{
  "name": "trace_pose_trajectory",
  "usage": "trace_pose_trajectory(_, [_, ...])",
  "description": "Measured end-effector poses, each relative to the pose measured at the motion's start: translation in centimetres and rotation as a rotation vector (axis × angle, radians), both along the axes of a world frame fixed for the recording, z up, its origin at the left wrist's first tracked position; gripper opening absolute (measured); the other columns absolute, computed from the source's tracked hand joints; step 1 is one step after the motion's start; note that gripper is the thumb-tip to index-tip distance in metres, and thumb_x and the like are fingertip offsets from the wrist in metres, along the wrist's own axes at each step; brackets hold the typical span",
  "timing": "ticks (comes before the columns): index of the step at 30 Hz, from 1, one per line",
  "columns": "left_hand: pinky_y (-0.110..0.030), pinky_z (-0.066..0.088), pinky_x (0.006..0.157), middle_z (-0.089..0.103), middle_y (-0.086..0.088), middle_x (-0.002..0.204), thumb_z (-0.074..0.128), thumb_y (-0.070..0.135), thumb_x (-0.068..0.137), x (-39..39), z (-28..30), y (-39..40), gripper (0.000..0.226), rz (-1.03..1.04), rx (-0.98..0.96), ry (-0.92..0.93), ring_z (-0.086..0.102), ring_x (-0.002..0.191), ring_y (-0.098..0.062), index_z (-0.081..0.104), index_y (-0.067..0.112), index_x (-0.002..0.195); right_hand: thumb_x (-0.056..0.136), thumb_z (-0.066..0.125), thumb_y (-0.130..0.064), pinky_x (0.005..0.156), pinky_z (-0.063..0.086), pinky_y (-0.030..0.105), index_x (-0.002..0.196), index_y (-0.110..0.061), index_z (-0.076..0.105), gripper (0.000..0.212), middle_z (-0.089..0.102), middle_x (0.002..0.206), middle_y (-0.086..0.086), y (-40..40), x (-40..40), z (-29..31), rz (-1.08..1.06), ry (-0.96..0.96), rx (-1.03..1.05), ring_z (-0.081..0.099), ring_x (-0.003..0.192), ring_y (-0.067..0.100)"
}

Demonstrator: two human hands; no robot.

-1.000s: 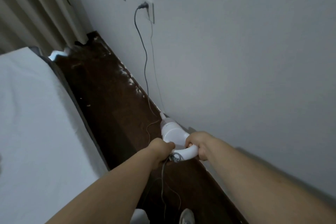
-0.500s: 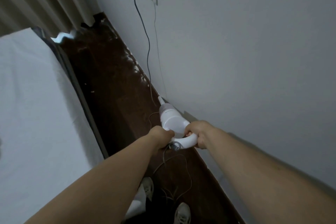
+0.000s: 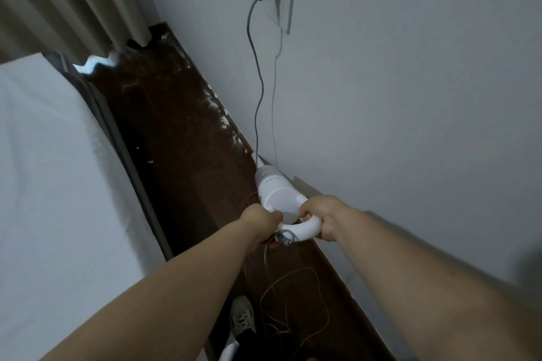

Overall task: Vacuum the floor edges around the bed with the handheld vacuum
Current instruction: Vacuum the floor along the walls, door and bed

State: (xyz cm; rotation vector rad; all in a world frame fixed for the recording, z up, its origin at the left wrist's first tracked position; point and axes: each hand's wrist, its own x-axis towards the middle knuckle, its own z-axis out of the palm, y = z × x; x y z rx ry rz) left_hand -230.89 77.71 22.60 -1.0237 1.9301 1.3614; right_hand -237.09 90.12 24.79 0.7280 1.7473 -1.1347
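A white handheld vacuum [image 3: 274,192] points down at the dark wooden floor [image 3: 181,155], its nozzle tip at the seam where floor meets the wall. My left hand [image 3: 259,222] grips the left end of its curved white handle, beside the grey cord's entry. My right hand [image 3: 319,215] is closed on the handle's right side. The bed [image 3: 52,184], covered in a white sheet, fills the left. White debris flecks [image 3: 224,118] lie along the wall edge beyond the nozzle.
A grey power cord [image 3: 256,82] hangs from a wall socket [image 3: 278,0] down past the nozzle, and loose cord loops [image 3: 293,302] lie on the floor by my shoe [image 3: 243,316]. Beige curtains [image 3: 67,0] hang at the far end of the narrow floor strip.
The vacuum and both hands have advanced along the wall edge toward the socket and the curtains. More slack cord now trails on the floor behind.
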Motion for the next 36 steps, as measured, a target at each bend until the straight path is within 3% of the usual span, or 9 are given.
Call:
trace_pose_trajectory(13, [-0.037, 0.053, 0.089, 0.064, -0.018, 0.112, 0.054, 0.026, 0.093, -4.5, -1.6, -7.0, 0.04, -0.004, -0.011, -0.008, 0.064, 0.102, -0.031, 0.054, 0.001, 0.124, 0.086, 0.049, 0.008, 0.06, 0.045, 0.027, 0.076, -0.004, 0.05, 0.016, 0.047, 0.07, 0.01, -7.1, -4.4, -1.4, 0.002, 0.019, -0.019, 0.044, 0.056, 0.015])
trace_pose_trajectory(18, [-0.031, 0.054, 0.073, 0.065, -0.017, 0.11, 0.053, 0.025, 0.095, -4.3, -1.1, -7.0, 0.037, -0.022, 0.034, -0.026, 0.066, 0.094, -0.027, 0.053, 0.002, 0.123, 0.085, 0.052, 0.006, 0.06, 0.048, 0.029, 0.082, -0.005, 0.052, 0.012, 0.051, 0.077, 0.01, -6.9, -4.3, -1.4, 0.027, 0.001, 0.014, 0.048, 0.061, 0.015])
trace_pose_trajectory(20, [-0.031, 0.057, 0.073, 0.064, -0.017, 0.113, 0.052, 0.025, 0.095, -3.8, -0.9, -6.5, 0.037, -0.034, 0.03, -0.023, 0.066, 0.092, -0.026, 0.052, 0.001, 0.124, 0.086, 0.051, 0.007, 0.058, 0.047, 0.028, 0.085, -0.005, 0.052, 0.011, 0.05, 0.076, 0.01, -6.4, -3.9, -1.3, 0.028, -0.009, 0.022, 0.048, 0.059, 0.015])
trace_pose_trajectory(23, [-0.039, 0.053, 0.093, 0.063, -0.017, 0.115, 0.054, 0.027, 0.093, -2.5, -0.7, -5.0, 0.041, -0.042, 0.022, -0.013, 0.063, 0.103, -0.029, 0.052, 0.0, 0.125, 0.085, 0.053, 0.006, 0.054, 0.048, 0.03, 0.098, -0.005, 0.054, 0.017, 0.051, 0.076, 0.009, -4.8, -2.7, -1.4, 0.038, -0.027, 0.035, 0.049, 0.059, 0.016])
trace_pose_trajectory(30, [-0.038, 0.051, 0.091, 0.063, -0.019, 0.115, 0.054, 0.028, 0.093, 2.0, -0.3, 0.6, 0.042, -0.038, 0.024, -0.01, 0.062, 0.106, -0.032, 0.054, -0.001, 0.123, 0.085, 0.052, 0.006, 0.055, 0.047, 0.03, 0.101, -0.005, 0.054, 0.019, 0.051, 0.073, 0.009, 0.6, 1.7, -1.4, 0.051, -0.014, 0.025, 0.049, 0.059, 0.015])
trace_pose_trajectory(36, [-0.038, 0.051, 0.091, 0.064, -0.02, 0.116, 0.055, 0.028, 0.092, 7.5, -0.6, 7.3, 0.043, -0.015, 0.046, -0.012, 0.063, 0.107, -0.033, 0.054, -0.002, 0.122, 0.087, 0.05, 0.007, 0.055, 0.045, 0.027, 0.08, -0.004, 0.051, 0.013, 0.047, 0.07, 0.009, 7.0, 7.0, -0.9, 0.072, 0.001, 0.027, 0.045, 0.054, 0.014])
